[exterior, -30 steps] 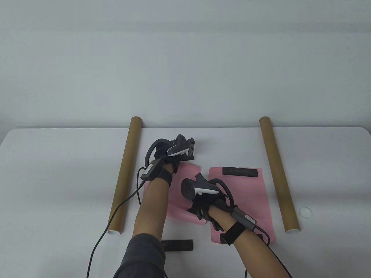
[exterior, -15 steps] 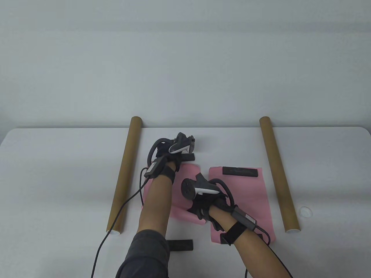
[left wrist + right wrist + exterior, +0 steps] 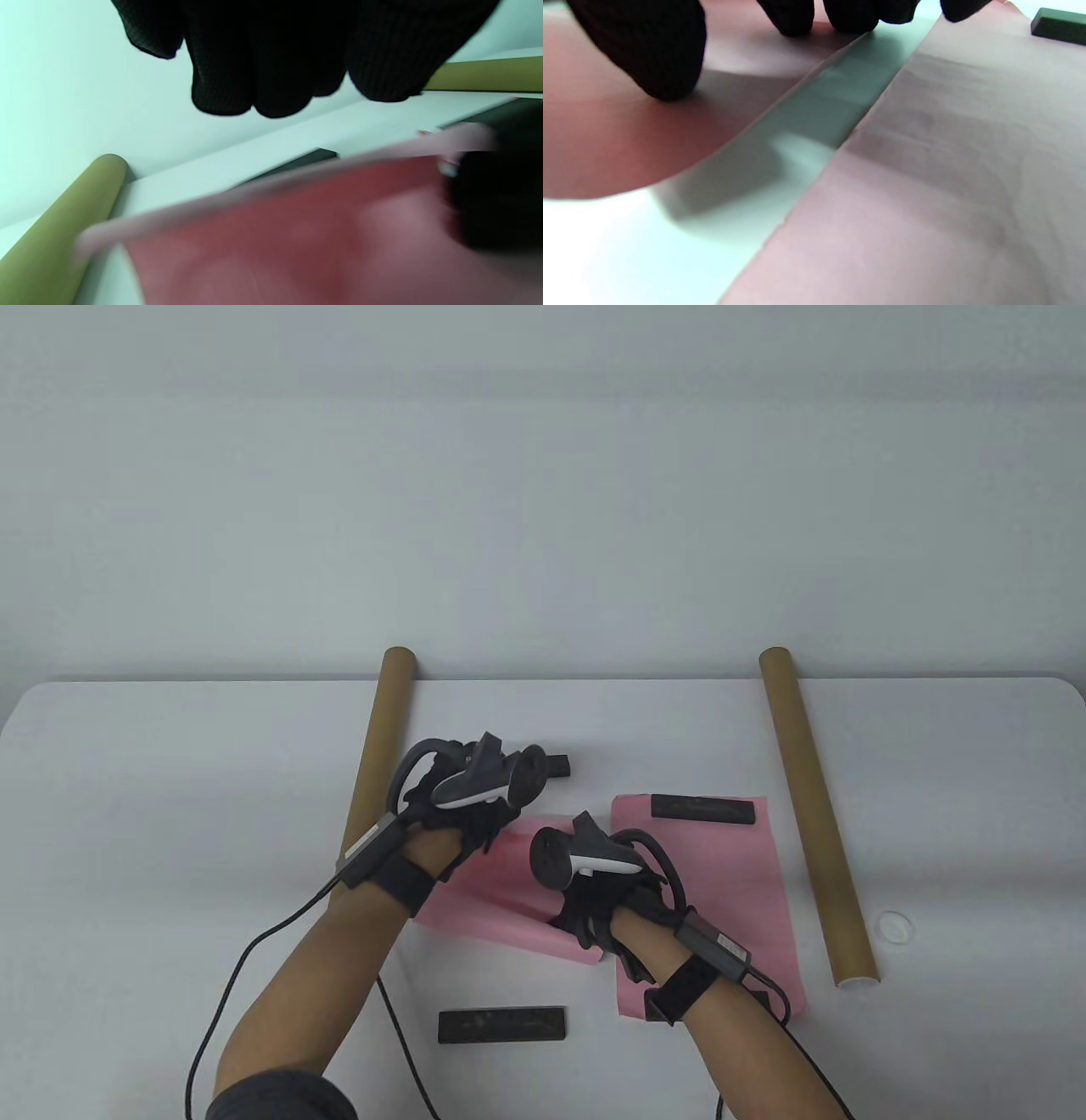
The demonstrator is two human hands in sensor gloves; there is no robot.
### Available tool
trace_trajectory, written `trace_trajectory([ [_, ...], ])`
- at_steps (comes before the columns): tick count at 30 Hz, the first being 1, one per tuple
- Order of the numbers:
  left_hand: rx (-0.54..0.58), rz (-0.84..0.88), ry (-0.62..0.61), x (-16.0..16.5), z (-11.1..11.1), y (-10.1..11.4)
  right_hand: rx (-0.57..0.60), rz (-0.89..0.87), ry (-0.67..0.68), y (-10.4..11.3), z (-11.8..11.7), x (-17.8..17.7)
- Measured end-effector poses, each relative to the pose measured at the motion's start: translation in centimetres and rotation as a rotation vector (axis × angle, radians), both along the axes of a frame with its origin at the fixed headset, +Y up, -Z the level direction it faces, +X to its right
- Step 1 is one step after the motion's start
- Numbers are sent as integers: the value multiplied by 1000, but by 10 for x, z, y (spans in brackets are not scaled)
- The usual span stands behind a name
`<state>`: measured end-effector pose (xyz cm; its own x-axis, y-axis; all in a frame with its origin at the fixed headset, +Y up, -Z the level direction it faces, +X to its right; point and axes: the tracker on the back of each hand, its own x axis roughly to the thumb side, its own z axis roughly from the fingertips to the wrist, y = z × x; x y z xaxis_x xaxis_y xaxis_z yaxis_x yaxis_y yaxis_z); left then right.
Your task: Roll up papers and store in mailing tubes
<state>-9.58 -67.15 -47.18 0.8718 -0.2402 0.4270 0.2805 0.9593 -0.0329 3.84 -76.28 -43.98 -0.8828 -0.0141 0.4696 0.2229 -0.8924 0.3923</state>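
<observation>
table view: white table (image 3: 170,780), grey wall (image 3: 543,475).

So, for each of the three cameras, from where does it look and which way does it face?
Table view: high in front of the person, looking down; shows left hand, right hand, both forearms.
Left wrist view: tilted, under the left hand's fingers, looking across the left pink sheet toward the left tube.
Right wrist view: low under the right hand's fingers, facing the right pink sheet.
Shared: the table view and the left wrist view both show the left tube.
</observation>
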Motion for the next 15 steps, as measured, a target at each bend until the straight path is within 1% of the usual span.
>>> trace_trajectory([
  [1, -22, -8, -14, -3, 13, -2, 0, 0, -1, 0, 0, 0],
  [3, -75, -26, -64, -5, 31, -9, 0, 0, -1, 0, 0, 0],
  [5, -212, -87, -139, -8, 49, -26, 1, -2, 2, -1, 0, 1],
  [7, -326, -177, -220, -9, 57, -41, -3, -7, 8, -1, 1, 2],
  [9, -336, -236, -225, -10, 63, -51, 0, 1, 15, -1, 2, 2],
  [11, -360, -267, -237, -8, 66, -57, 0, 2, 16, -1, 3, 2],
  [13, -330, -269, -218, -6, 68, -59, 2, 5, 17, -1, 3, 2],
  [15, -355, -291, -201, -4, 69, -63, 9, 19, 10, 0, 4, 2],
])
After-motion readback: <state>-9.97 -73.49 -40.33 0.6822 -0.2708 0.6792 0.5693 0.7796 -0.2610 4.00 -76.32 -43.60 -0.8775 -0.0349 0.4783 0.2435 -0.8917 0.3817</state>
